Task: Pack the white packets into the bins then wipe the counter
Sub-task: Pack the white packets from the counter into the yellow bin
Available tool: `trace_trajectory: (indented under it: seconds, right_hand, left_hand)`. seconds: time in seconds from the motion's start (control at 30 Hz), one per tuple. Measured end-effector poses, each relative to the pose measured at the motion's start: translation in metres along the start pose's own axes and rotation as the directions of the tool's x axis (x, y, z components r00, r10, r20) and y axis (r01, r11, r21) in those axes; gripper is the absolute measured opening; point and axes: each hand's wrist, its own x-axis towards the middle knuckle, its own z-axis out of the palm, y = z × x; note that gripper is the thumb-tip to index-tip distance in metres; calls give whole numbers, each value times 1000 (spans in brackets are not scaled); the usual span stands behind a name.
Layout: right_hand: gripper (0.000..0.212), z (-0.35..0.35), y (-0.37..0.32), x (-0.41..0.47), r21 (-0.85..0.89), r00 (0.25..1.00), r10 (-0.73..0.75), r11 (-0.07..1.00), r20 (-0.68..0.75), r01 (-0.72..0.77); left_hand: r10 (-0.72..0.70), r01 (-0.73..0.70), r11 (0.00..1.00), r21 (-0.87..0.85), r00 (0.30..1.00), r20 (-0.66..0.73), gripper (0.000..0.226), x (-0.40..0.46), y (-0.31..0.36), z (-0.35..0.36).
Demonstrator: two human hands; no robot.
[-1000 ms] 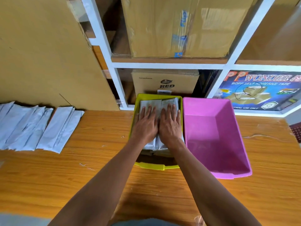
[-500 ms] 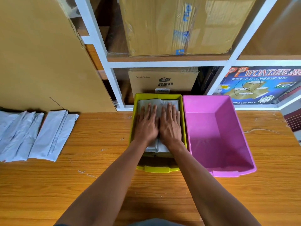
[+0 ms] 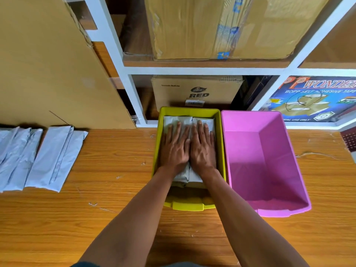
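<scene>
A yellow bin (image 3: pixel 189 111) stands on the wooden counter (image 3: pixel 115 209) and holds a stack of white packets (image 3: pixel 178 120). My left hand (image 3: pixel 174 149) and my right hand (image 3: pixel 203 147) lie flat side by side on top of that stack, fingers straight, pressing down. A pink bin (image 3: pixel 289 151) stands right of the yellow one, touching it, with nothing visible inside. Several more white packets (image 3: pixel 52 157) lie in a row on the counter at the far left.
White shelving (image 3: pixel 123 74) rises behind the bins, holding cardboard boxes (image 3: pixel 194 89) and a blue tape carton (image 3: pixel 316 99). A large cardboard sheet (image 3: pixel 48 64) leans at the back left. The counter's right end shows at the frame edge.
My hands have stayed flat on the packets in the yellow bin. The view has shifted a little, bringing the bins slightly lower and nearer the centre.
</scene>
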Motion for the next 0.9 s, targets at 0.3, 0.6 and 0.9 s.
trace_trajectory:
  seconds: [0.3, 0.6, 0.9]
  right_hand:
    - [62, 7, 1, 0, -46, 999, -2, 999, 48, 4]
    - [62, 7, 0, 0, -77, 996, 11, 997, 92, -4]
    - [54, -40, -8, 8, 112, 980, 47, 991, 191, -69]
  left_hand:
    - [-5, 6, 1000, 15, 1000, -21, 56, 0, 1, 0]
    - [-32, 29, 999, 37, 996, 81, 57, 0, 0, 2]
    - [-144, 155, 988, -27, 958, 247, 65, 8, 18, -44]
